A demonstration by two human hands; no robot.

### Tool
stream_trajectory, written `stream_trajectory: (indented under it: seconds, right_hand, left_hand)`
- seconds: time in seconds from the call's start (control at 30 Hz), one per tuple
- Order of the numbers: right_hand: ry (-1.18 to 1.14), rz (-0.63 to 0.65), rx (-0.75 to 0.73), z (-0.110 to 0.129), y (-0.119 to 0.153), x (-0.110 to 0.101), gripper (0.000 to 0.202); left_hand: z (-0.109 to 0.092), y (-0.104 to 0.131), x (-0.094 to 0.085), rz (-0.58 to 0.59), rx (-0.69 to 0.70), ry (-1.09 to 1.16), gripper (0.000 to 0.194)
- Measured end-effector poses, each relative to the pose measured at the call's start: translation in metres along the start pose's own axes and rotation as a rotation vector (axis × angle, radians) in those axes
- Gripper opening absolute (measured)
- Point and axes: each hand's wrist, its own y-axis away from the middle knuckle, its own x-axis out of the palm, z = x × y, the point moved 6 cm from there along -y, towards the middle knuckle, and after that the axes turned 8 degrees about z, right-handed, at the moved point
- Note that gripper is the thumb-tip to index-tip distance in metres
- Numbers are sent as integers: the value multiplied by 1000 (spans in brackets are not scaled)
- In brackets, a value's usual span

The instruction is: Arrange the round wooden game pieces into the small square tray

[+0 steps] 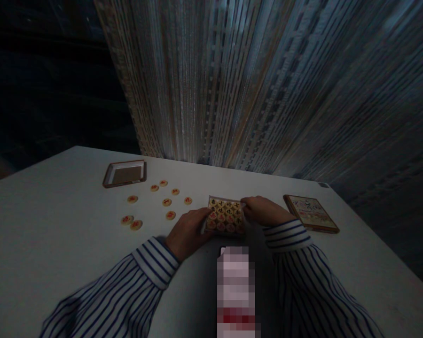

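Note:
A small clear-edged box (pixel 226 234) holds rows of round wooden pieces with black and red characters, at the middle of the white table. My left hand (pixel 190 233) grips the box's left side, fingers closed on its edge. On the opposite side, my right hand (pixel 266 211) has its fingers closed at the box's upper right corner. Several loose round pieces with red characters, one of them a red-marked piece (pixel 170 215), lie flat to the left of the box.
An open, shallow brown-rimmed tray (pixel 107 180) sits at the back left. A flat case with a printed cover (pixel 312 213) lies at the right. A pixelated phone-like object (pixel 236 291) is near the front. Behind the white table (pixel 74 206) hangs a string curtain (pixel 211 84).

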Motion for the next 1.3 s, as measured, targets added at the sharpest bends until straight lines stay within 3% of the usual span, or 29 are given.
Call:
stream_trajectory:
  seconds: [1.03,1.3]
  right_hand:
    - [-44,34,24,-1,3,-1,36]
    - [-40,-11,12,-1,5,-4,35]
  left_hand:
    - [-1,0,-1,-35,26,1,53]
    - [0,0,-1,-49,29,-2,52]
